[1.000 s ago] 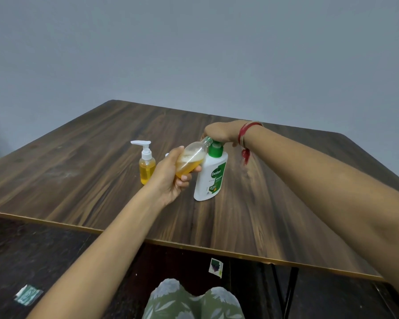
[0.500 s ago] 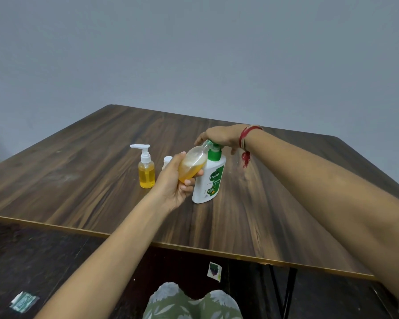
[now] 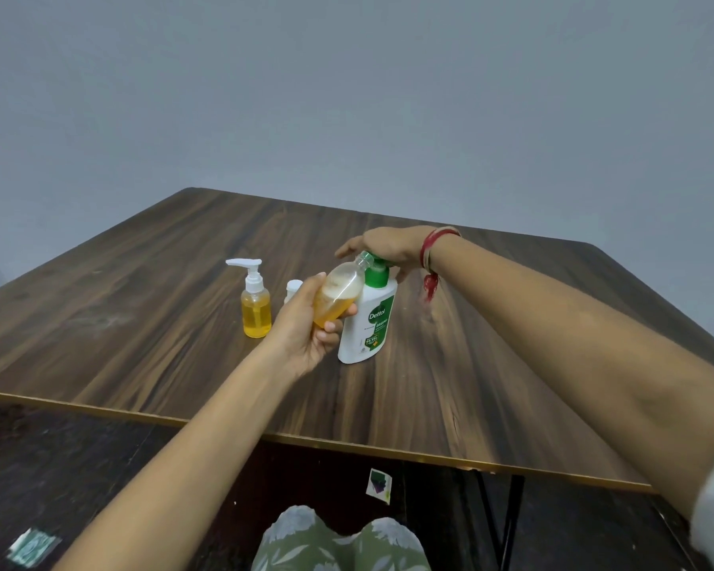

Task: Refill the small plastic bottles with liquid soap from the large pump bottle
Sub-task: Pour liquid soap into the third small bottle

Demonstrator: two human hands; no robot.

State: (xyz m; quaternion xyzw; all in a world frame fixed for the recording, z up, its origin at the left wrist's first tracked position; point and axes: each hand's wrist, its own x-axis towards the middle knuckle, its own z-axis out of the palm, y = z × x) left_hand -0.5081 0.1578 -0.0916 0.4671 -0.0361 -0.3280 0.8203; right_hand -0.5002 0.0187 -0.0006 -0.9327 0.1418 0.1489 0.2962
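At the pump (image 3: pixel 376 276), left hand (image 3: pixel 304 323) is gripping a tilted bottle (image 3: pixel 339 294) to catch soap; right hand (image 3: pixel 384 245) is pressing, fingers flat.

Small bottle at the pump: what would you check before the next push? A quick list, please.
1. The left hand grips the small bottle: ok.
2. Its open mouth sits at the green pump head: ok.
3. The right hand lies on the pump head: ok.
4. The large pump bottle stands upright on the table: ok.
5. Room left in the small bottle, roughly half full: ok.
6. Soap actually entering it: cannot tell.
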